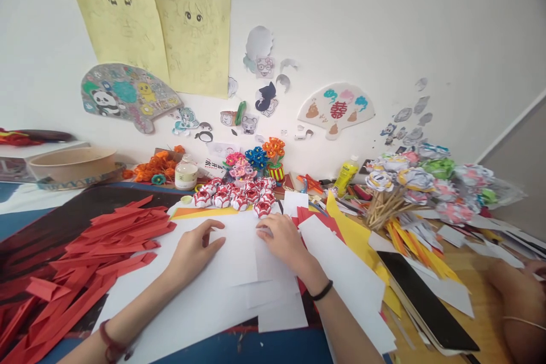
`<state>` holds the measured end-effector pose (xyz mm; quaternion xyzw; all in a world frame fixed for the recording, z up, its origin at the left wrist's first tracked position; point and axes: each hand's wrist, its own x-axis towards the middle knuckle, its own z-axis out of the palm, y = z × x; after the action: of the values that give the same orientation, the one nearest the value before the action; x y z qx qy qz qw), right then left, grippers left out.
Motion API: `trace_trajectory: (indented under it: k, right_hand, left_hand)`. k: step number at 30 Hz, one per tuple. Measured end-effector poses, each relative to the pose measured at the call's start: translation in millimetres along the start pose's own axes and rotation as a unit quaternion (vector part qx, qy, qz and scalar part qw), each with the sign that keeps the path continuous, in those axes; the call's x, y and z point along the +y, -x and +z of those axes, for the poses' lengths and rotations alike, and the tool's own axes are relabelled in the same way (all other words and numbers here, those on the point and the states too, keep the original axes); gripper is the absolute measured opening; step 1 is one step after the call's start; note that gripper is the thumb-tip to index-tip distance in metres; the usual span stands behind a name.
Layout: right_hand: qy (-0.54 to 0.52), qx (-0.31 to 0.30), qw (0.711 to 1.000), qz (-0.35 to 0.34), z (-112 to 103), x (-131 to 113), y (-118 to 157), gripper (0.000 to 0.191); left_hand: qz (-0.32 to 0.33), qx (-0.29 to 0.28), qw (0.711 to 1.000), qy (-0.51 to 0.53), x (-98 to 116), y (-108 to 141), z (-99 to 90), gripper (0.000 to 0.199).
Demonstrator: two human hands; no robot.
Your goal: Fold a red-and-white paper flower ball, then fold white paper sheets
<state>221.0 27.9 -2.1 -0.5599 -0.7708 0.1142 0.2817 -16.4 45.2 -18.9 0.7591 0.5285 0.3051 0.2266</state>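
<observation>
My left hand (pixel 193 250) hovers over or rests on white paper sheets (pixel 196 301), its thumb and forefinger curved with a gap between them and nothing in it. My right hand (pixel 284 242) is at the right part of the same sheets, fingers loosely bent and slightly apart; whether the fingertips touch the paper is unclear. Just beyond both hands sits a cluster of red-and-white paper flowers (pixel 241 199). Folded red paper strips (pixel 102 244) lie heaped left of my left hand. More white sheets (pixel 341 267) and yellow paper (pixel 347 224) lie to the right.
Small pots of paper flowers (pixel 256 158), a glue jar (pixel 186 173) and a yellow bottle (pixel 346 175) stand along the wall. Large paper flowers on sticks (pixel 384 205) lie to the right, behind a black-screened tablet (pixel 426 301). Another person's arm (pixel 518 307) shows at the right edge.
</observation>
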Motion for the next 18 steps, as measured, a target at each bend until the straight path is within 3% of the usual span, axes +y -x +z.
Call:
trace_trajectory:
  k: [6, 10, 18]
  right_hand:
    - [0.056, 0.104, 0.992, -0.045, 27.2, -1.6, 3.1, 0.027]
    - [0.071, 0.104, 0.991, -0.053, 36.5, 1.2, 4.7, 0.029]
    - [0.071, 0.091, 0.992, -0.048, 33.6, 0.2, 5.8, 0.034]
  left_hand:
    - [0.002, -0.010, 1.000, -0.002, -1.7, 0.4, 3.1, 0.032]
    - [0.014, -0.013, 1.000, 0.005, -0.1, 2.2, 1.3, 0.030]
    - [0.015, -0.034, 0.999, 0.017, 4.5, 8.4, -6.5, 0.031]
